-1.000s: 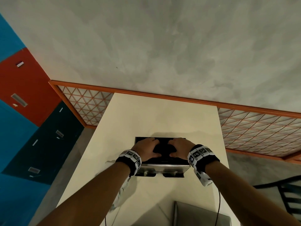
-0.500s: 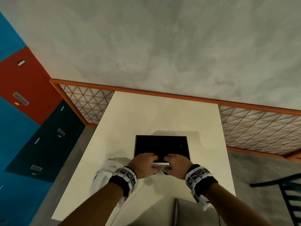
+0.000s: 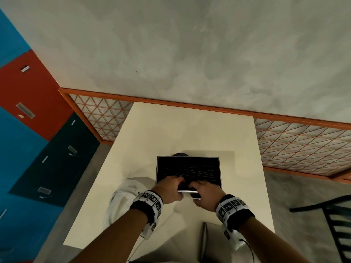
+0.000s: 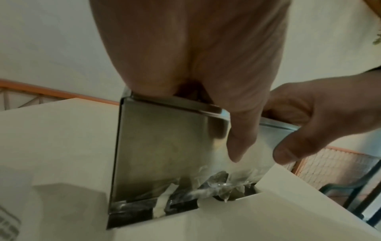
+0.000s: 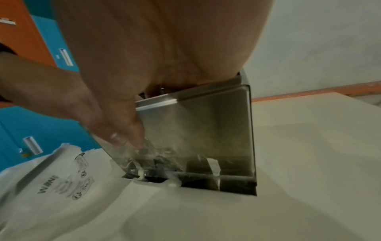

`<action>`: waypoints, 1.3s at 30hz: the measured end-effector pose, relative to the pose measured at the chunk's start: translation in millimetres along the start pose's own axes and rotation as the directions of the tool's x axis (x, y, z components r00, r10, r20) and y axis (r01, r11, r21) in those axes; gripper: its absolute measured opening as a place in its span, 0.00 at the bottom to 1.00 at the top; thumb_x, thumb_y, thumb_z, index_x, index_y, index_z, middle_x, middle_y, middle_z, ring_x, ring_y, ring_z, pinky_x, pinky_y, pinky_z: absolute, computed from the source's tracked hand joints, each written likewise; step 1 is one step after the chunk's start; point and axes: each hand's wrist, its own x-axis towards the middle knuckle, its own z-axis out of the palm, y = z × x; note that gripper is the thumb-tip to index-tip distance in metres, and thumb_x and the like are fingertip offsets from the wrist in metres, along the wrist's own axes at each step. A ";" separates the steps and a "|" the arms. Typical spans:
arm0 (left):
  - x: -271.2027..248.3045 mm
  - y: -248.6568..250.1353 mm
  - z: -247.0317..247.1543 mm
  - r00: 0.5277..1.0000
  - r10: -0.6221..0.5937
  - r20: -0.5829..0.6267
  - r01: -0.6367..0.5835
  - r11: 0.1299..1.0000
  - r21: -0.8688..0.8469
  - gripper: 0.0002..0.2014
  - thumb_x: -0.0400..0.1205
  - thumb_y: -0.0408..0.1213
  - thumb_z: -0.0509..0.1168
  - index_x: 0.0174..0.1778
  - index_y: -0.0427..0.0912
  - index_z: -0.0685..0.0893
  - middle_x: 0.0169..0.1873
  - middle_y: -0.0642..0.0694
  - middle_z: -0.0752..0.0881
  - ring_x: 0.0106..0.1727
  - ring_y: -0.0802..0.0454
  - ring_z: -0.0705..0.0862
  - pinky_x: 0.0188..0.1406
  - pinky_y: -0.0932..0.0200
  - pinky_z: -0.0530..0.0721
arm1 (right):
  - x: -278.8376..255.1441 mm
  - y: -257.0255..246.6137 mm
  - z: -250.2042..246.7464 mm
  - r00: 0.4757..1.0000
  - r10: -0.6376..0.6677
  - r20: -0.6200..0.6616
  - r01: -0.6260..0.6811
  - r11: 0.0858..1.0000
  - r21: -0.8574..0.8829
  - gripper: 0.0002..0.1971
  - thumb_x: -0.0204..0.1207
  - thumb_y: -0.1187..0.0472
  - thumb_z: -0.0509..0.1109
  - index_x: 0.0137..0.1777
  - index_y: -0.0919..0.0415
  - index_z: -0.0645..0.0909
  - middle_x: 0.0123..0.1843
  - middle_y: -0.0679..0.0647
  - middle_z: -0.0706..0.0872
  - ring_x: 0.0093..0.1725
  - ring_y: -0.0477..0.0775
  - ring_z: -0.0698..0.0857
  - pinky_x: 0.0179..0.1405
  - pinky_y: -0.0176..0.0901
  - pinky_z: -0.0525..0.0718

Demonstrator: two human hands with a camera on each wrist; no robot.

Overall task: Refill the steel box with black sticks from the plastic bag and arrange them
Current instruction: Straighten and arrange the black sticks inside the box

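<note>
The steel box (image 3: 188,172) holds black sticks (image 3: 197,170); left hand (image 3: 168,188) and right hand (image 3: 206,194) both grip its near rim, fingers inside.

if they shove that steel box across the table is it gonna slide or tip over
Probably slide: the steel box looks wide and low from above, sitting flat on the smooth table. Its polished wall may be slippery under the fingers. The black sticks filling it likely add weight and steady it.
</note>
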 end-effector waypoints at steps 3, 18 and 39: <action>-1.3 -1.9 1.9 0.998 -0.035 0.048 0.036 0.999 -0.022 0.21 0.72 0.43 0.77 0.62 0.50 0.84 0.56 0.50 0.90 0.56 0.50 0.87 0.58 0.52 0.86 | 1.1 2.6 0.0 0.997 0.042 0.064 -0.047 0.997 0.069 0.25 0.71 0.49 0.72 0.67 0.48 0.71 0.65 0.49 0.83 0.61 0.56 0.83 0.59 0.50 0.83; -14.1 -1.8 9.1 0.999 -0.033 0.024 0.034 0.998 -0.047 0.31 0.70 0.51 0.75 0.70 0.59 0.75 0.60 0.53 0.88 0.61 0.49 0.86 0.62 0.52 0.86 | -5.0 4.1 -10.4 0.997 0.073 -0.037 -0.065 0.982 0.176 0.21 0.83 0.42 0.61 0.67 0.55 0.79 0.62 0.56 0.85 0.60 0.59 0.83 0.60 0.50 0.81; -3.9 1.1 -17.3 0.987 0.139 -0.080 -0.136 0.990 0.037 0.17 0.75 0.46 0.74 0.59 0.52 0.86 0.51 0.52 0.91 0.51 0.50 0.89 0.51 0.55 0.88 | 59.6 4.8 -35.2 0.877 0.351 0.330 -0.299 0.933 -0.198 0.34 0.83 0.31 0.48 0.75 0.54 0.76 0.71 0.56 0.81 0.69 0.58 0.79 0.66 0.47 0.70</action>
